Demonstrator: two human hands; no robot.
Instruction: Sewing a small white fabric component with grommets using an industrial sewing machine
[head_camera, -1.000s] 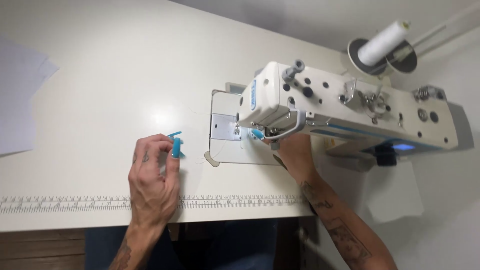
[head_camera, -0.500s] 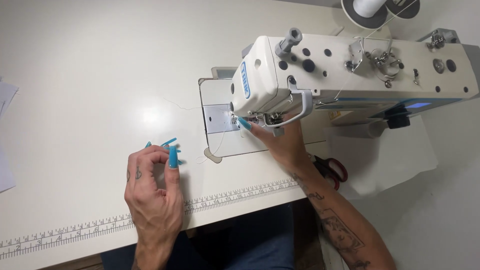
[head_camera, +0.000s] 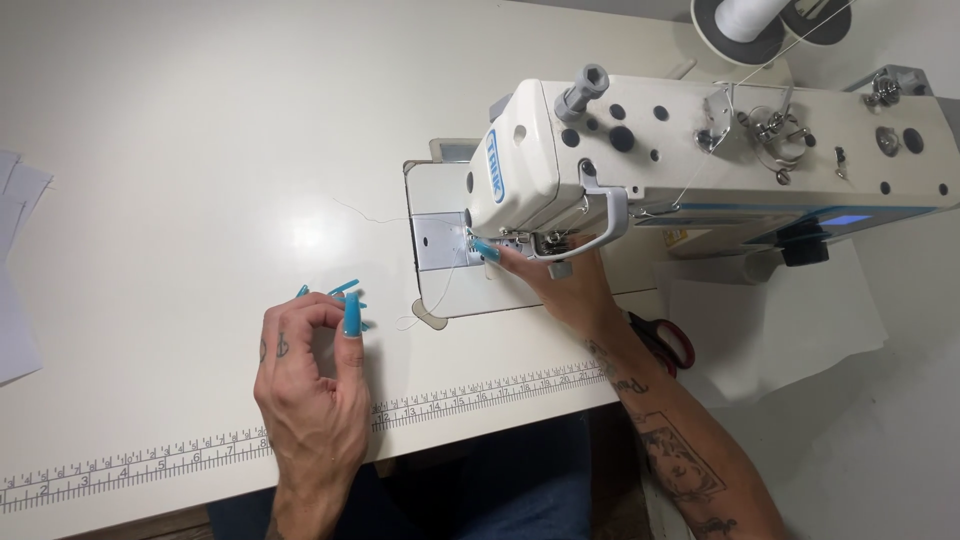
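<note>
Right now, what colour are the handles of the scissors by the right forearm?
Red, with black on the inner loop: the scissors show only in the head view, partly hidden behind the forearm.

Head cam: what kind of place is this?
Probably a sewing workstation: a white industrial sewing machine, a white thread cone behind it, and a ruler strip along the cream table's front edge. Red-handled scissors lie nearby.
</note>
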